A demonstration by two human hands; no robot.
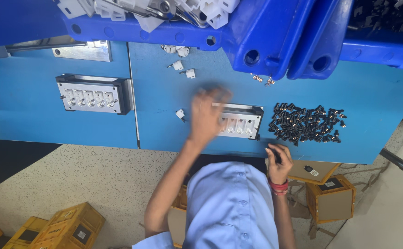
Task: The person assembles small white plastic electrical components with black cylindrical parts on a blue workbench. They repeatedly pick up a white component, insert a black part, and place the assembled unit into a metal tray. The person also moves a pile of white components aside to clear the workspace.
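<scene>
L hand (207, 116) is blurry, fingers spread wide over the left end of the metal block (239, 121) w/ holes, which sits near the front edge of the blue table (164, 129). R hand (279, 162) is curled at that edge, pinching a small black part (276, 157). Pile of black parts (305, 123) lies just right of the block. Bare table left of the L hand, up to a 2nd block (93, 95).

The left hand (207, 115) is motion-blurred, hiding the metal fixture's (240, 121) nine-o'clock end; blue bins (266, 32) are cut off at twelve o'clock.
</scene>
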